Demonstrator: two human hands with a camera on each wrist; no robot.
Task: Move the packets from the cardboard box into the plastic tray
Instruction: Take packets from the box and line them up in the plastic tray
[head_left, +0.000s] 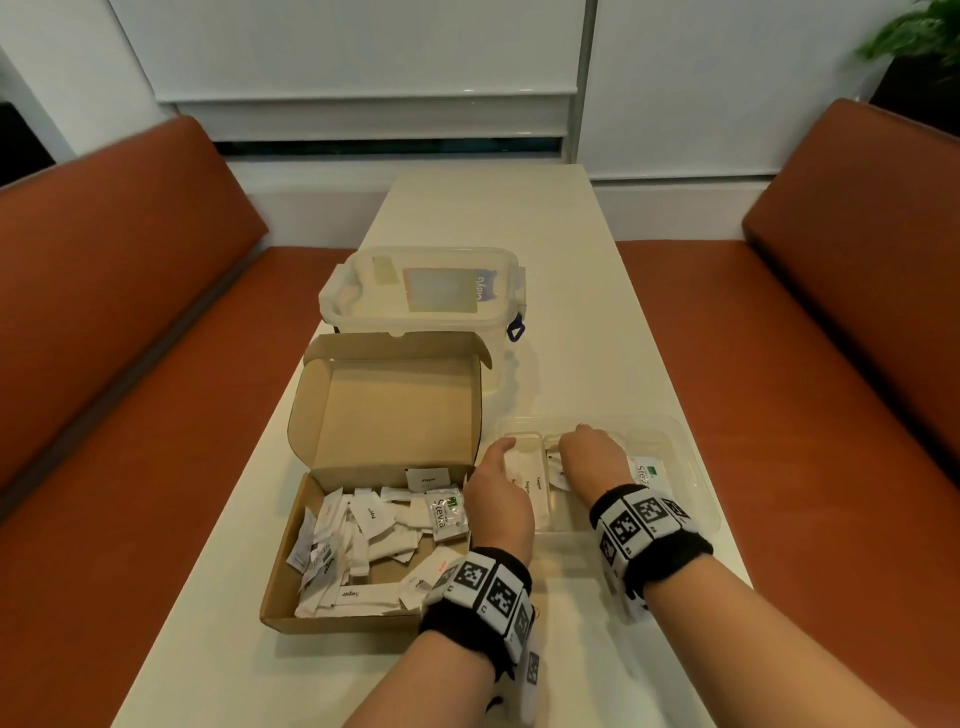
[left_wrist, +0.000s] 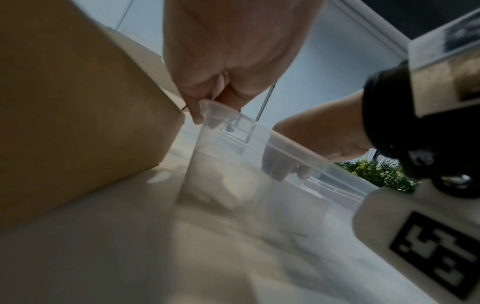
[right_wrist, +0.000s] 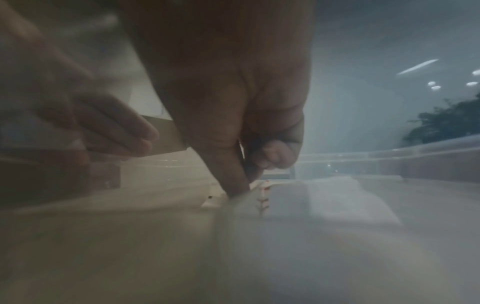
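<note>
An open cardboard box (head_left: 291, 613) at the table's left holds several white packets (head_left: 363, 540). Right of it stands the clear plastic tray (head_left: 693, 467) with several packets (head_left: 535, 493) and a Stevia packet (head_left: 647, 470) in it. My left hand (head_left: 506, 460) holds the tray's left rim (left_wrist: 259, 133), with the thumb outside and the fingers inside. My right hand (head_left: 576, 441) reaches down into the tray. Its fingertips (right_wrist: 233, 185) pinch a white packet with red print (right_wrist: 262, 197) against the tray floor, and the other fingers are curled.
A lidded clear plastic container (head_left: 421, 291) stands behind the box's raised lid (head_left: 395, 405). Orange benches (head_left: 130, 364) (head_left: 831, 364) flank the narrow white table (head_left: 493, 218). A plant (head_left: 924, 31) stands at the far right.
</note>
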